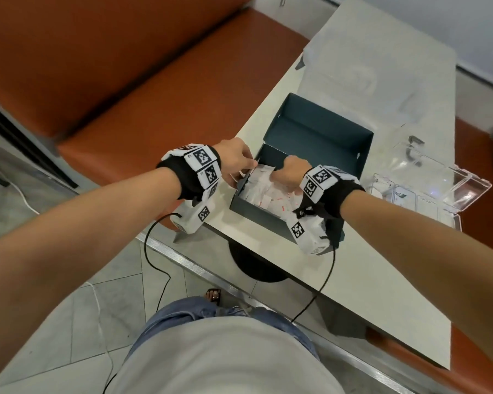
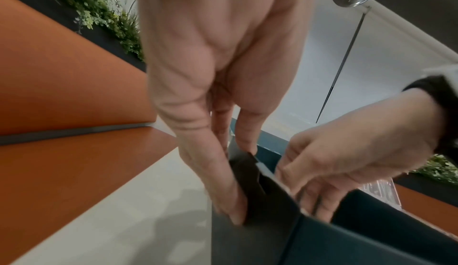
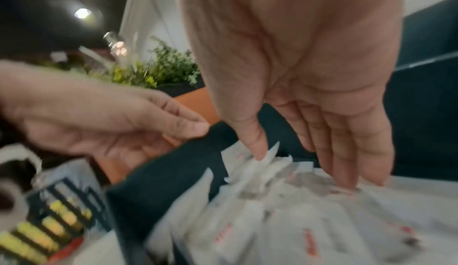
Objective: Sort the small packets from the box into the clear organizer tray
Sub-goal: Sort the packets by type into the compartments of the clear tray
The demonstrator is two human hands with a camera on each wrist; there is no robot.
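A dark teal box (image 1: 319, 132) stands open on the pale table (image 1: 353, 280), its lid tilted back. White small packets (image 1: 271, 194) with red print fill it. My left hand (image 1: 239, 160) is at the box's far left corner. In the left wrist view, this left hand (image 2: 241, 181) pinches the box wall (image 2: 347, 230) between thumb and fingers. My right hand (image 1: 291, 172) reaches down inside the box. In the right wrist view, the right hand (image 3: 304, 169) has straight fingers dipping among the packets (image 3: 272, 220), thumb tip touching one corner. The clear organizer tray (image 1: 427, 203) lies to the right, lid open.
An orange bench (image 1: 154, 95) runs along the table's left and far side. A clear plastic piece (image 1: 353, 75) lies at the table's far end. Black cables (image 1: 154, 237) hang from my wrists over the near table edge. Tiled floor is below.
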